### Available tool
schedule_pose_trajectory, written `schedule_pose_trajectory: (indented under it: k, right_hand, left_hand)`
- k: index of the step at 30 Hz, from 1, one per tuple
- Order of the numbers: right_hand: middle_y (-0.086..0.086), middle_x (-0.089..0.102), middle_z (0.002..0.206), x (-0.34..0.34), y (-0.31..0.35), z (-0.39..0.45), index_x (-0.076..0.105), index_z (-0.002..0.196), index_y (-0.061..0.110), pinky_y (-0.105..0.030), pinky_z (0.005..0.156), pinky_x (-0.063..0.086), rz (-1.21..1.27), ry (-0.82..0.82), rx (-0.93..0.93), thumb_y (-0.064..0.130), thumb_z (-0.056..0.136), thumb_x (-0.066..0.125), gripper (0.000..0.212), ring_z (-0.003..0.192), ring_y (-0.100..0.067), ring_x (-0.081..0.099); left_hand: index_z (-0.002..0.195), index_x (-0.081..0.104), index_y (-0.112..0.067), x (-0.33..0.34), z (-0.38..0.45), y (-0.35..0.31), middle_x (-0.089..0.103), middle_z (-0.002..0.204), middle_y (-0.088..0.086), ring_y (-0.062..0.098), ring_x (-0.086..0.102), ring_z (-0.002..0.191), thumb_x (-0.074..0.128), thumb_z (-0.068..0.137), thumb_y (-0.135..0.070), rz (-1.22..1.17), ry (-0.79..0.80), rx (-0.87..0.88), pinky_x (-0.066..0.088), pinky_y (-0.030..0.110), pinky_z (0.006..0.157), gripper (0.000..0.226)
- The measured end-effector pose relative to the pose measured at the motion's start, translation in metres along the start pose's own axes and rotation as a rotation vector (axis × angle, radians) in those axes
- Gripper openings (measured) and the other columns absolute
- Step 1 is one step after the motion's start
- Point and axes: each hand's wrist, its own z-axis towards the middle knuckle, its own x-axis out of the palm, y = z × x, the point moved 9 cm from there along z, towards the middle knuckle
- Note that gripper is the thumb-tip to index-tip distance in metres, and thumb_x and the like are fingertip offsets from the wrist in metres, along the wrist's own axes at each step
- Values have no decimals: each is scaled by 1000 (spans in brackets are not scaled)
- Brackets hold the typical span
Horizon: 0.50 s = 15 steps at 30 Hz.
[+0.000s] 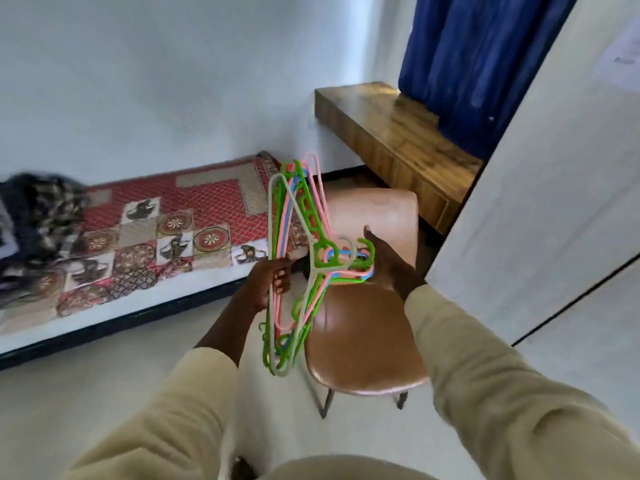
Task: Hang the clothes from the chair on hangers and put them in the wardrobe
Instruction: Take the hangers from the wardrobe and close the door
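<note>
A bunch of plastic hangers [298,216], green, pink, blue and white, hangs upright between my hands. My left hand [272,278] grips the bars of the bunch at its left side. My right hand [388,261] holds the hooks at the right. Behind and below them stands a brown leather chair [363,341] with a bare seat. A dark pile of clothes [38,216] lies on the bed at the far left, blurred. A white panel [554,188] at the right may be the wardrobe door.
A bed with a red patterned cover [180,216] runs along the left wall. A wooden wall desk [394,133] sits behind the chair, under a blue curtain [478,64]. Pale floor [104,375] lies in front of the bed.
</note>
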Motion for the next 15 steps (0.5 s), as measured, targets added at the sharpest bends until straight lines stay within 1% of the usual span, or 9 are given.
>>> schedule_pose_trajectory:
  k: [2,3,4,6,8,9,11,13,15]
  right_hand:
    - [-17,67,102,66,-13,22,68,105,9,-38,81,56,36,-74,33,71,77,62,68,91,-33,66]
    - [-12,68,87,100,-21,38,67,95,13,-30,67,53,42,-96,33,66,83,59,55,77,-28,65]
    - [-7,67,78,139,-29,50,67,90,17,-27,61,49,52,-67,41,62,86,56,47,70,-24,62]
    - [-8,69,85,223,-49,68,69,98,16,-33,71,51,81,26,115,62,87,52,50,76,-25,64]
    - [-18,68,112,294,-61,89,67,118,9,-49,90,50,170,140,146,67,88,46,68,96,-37,66]
    - [-22,65,121,329,-63,97,64,125,7,-55,94,48,238,196,146,69,87,45,75,103,-40,64]
    - [-24,58,131,386,-67,110,59,133,7,-61,98,44,328,233,163,76,79,43,89,115,-44,59]
    - [-25,51,140,429,-72,123,52,140,8,-66,107,33,366,281,168,82,73,44,100,129,-47,46]
    - [-24,50,140,464,-76,144,49,142,7,-66,106,32,405,305,172,81,76,46,100,126,-45,48]
  left_hand:
    - [82,47,-12,-68,-12,-23,30,45,-8,4,25,30,43,95,-7,-89,-61,11,21,17,31,14]
    - [82,48,-12,-105,-19,-36,30,45,-8,4,26,30,38,99,-7,-131,-108,11,21,17,31,20]
    - [80,47,-12,-140,-28,-49,30,45,-8,4,26,30,37,101,-8,-152,-158,13,22,16,31,24]
    - [70,42,-14,-208,-47,-76,28,42,-7,5,25,29,42,101,-13,-116,-284,27,22,16,30,31]
    - [69,40,-15,-267,-63,-101,29,42,-7,5,25,29,49,98,-11,-52,-423,64,22,15,31,31]
    - [70,41,-15,-296,-70,-112,30,43,-6,6,26,29,54,95,-9,-26,-497,86,22,15,32,29]
    - [69,43,-13,-349,-83,-134,34,41,-5,8,29,29,65,88,-4,64,-666,118,24,15,34,31]
    - [71,47,-10,-388,-92,-152,37,39,-4,9,32,28,72,81,-1,154,-822,140,27,16,33,28]
    - [79,55,-2,-421,-91,-167,40,38,-1,12,35,27,76,76,-3,186,-934,162,30,18,34,22]
